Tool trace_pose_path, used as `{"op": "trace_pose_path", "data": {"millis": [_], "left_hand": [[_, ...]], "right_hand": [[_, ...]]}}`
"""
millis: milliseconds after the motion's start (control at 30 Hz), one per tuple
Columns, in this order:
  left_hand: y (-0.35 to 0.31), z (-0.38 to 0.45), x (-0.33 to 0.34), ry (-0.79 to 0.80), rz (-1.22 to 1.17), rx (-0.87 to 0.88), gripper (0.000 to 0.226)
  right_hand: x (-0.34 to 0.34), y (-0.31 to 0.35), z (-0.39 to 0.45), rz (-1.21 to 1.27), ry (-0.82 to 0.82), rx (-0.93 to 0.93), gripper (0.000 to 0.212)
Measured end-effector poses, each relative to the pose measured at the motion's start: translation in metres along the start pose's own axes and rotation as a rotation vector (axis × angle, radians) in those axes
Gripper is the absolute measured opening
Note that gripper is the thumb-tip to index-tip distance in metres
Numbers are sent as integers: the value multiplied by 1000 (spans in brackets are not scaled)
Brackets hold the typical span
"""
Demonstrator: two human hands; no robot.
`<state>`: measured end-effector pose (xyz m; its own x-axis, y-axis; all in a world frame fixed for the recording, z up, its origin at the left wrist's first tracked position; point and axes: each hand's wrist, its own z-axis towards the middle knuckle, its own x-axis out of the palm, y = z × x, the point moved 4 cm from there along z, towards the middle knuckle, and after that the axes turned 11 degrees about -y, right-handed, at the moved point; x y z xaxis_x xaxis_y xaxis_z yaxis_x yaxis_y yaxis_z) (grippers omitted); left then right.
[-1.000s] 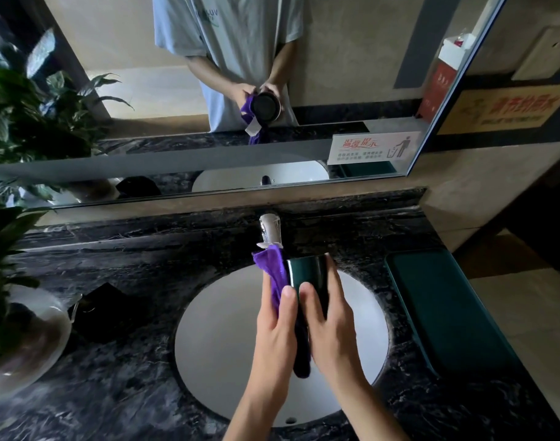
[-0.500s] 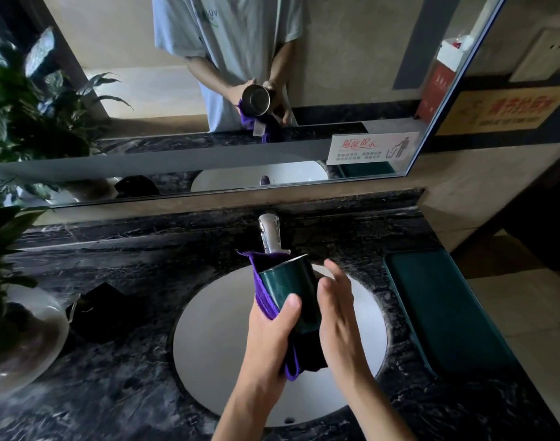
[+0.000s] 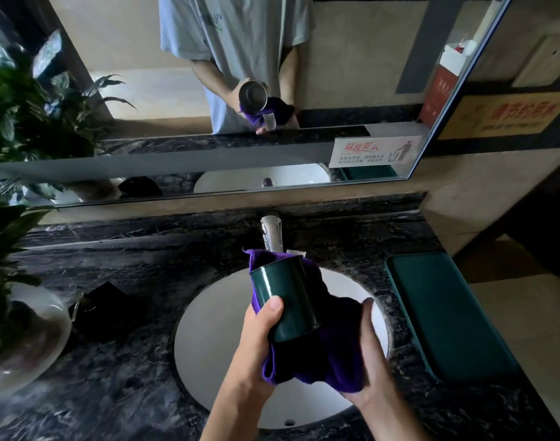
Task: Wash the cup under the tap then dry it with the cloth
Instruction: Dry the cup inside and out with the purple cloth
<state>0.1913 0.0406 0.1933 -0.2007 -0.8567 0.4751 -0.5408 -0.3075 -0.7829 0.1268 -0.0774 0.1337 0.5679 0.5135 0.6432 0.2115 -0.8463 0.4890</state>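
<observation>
A dark green cup lies tilted over the white sink, its mouth turned away from me toward the tap. My left hand grips the cup from the left, thumb on its side, with the purple cloth under and behind it. My right hand cups the bunched cloth from below on the right. No water runs from the tap. The mirror shows the cup's shiny steel inside.
Black marble counter surrounds the sink. A potted plant in a glass bowl stands at the left, a small black object beside it. A long green pad lies at the right. The mirror rises behind the tap.
The cup has tipped from upright to slanted with its mouth facing away. My right hand left the cup's side and dropped lower right, gathering the cloth beneath.
</observation>
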Motion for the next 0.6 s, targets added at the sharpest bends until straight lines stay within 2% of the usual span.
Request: {"op": "trace_pose_path", "data": {"millis": [33, 100, 200, 300, 367, 467, 600], "left_hand": [[-2, -1, 2, 25, 0, 20, 88], [-6, 1, -2, 0, -15, 38, 88], [-13, 11, -12, -70, 49, 125, 103], [-14, 15, -20, -81, 142, 160, 102], [-13, 15, -23, -74, 190, 175, 100], [-17, 16, -22, -74, 316, 260, 90], [-25, 14, -9, -46, 404, 351, 114]], "right_hand": [[8, 3, -4, 22, 119, -27, 97], [24, 13, -11, -2, 284, -78, 107], [34, 13, -16, -83, 251, -44, 98], [32, 12, -13, -93, 132, 8, 80], [36, 11, -14, -37, 112, 4, 72], [39, 7, -16, -8, 90, -91, 81], [47, 6, -19, 75, 12, -115, 80]]}}
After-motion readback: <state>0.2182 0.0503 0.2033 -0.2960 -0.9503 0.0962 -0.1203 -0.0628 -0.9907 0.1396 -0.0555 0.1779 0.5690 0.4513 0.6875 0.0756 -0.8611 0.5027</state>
